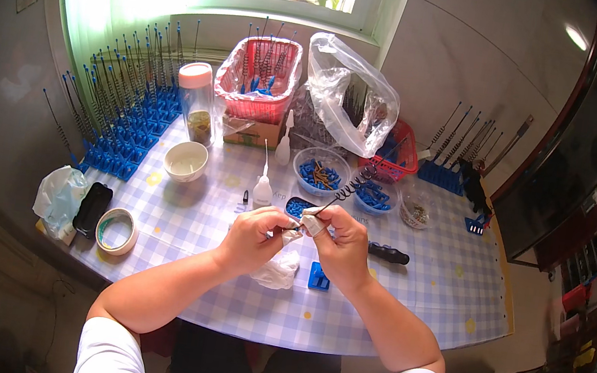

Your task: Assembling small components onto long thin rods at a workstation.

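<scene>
A thin rod with a black spring coil (pixel 350 188) slants up and right from between my hands. My right hand (pixel 342 247) pinches it near its lower end, and pale tape wraps that hand's fingertip. Facing it, my left hand (pixel 254 238) is closed, thumb against fingers, at the rod's lower end; the small piece there is mostly hidden. Below my hands lie a crumpled white tissue (pixel 278 269) and a blue plastic base (pixel 319 276). Just beyond my fingers is a small tray of blue parts (pixel 298 207).
Blue bases with upright coiled rods (pixel 123 133) crowd the left. Bowls of small parts (pixel 321 172), white squeeze bottles (pixel 263 191) and a red basket (pixel 253 104) stand farther back. A black-handled tool (pixel 388 253) lies right; a tape roll (pixel 117 231) and white bowl (pixel 186 161) are left.
</scene>
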The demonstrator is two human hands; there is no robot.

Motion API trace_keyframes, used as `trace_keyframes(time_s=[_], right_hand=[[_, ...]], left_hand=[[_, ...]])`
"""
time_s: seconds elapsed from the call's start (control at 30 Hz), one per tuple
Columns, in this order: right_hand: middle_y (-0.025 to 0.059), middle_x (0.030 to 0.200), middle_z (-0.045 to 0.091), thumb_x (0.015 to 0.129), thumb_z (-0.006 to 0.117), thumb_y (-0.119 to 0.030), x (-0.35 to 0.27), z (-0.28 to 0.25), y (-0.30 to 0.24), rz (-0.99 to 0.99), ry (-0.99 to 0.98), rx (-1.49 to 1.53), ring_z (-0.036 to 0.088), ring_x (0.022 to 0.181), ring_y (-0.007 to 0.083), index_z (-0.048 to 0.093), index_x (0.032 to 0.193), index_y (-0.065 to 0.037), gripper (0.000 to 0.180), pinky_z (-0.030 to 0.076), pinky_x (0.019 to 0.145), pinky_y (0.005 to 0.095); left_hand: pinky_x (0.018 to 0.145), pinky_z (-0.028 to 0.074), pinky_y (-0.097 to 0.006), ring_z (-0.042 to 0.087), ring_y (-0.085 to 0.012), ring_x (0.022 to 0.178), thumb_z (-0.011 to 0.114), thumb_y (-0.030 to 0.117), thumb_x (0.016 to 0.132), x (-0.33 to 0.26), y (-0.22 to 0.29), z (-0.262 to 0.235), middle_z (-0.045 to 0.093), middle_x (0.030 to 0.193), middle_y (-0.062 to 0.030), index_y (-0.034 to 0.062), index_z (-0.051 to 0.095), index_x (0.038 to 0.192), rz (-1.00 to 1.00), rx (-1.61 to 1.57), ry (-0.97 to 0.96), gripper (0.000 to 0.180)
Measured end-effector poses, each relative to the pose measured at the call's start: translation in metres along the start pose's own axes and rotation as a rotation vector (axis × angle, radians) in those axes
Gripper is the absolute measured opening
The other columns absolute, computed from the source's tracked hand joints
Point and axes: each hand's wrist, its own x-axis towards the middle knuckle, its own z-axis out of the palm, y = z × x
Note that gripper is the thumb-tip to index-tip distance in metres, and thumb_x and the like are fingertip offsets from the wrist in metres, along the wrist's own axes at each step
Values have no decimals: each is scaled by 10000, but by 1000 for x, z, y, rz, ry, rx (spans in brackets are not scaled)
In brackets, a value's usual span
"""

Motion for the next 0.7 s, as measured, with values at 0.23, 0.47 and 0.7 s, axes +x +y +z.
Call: trace_keyframes(time_s=[0.23, 0.47, 0.7], right_hand=[[62, 766, 645, 817, 643, 14, 1, 2, 0, -23, 44, -11, 618, 699, 117, 635, 903, -6, 88, 502, 651, 262], [59, 758, 641, 823, 654, -3, 1, 2, 1, -29, 41, -6, 618, 699, 115, 634, 899, -6, 79, 501, 647, 261], [14, 802, 626, 868, 622, 5, 0, 0, -4, 9, 2, 3, 567, 759, 62, 619, 916, -7, 49, 465, 690, 220]], left_hand=[[605, 513, -283, 633, -186, 667, 676, -43, 744, 0, -1, 0, 641, 822, -92, 19, 624, 898, 9, 19, -2, 174], [607, 514, -281, 636, -185, 673, 677, -39, 745, 0, -2, 0, 641, 823, -92, 16, 622, 895, 1, 17, -3, 170], [608, 515, -281, 637, -184, 674, 674, -41, 745, 0, -1, -1, 642, 824, -92, 15, 623, 897, -1, 11, -6, 170]])
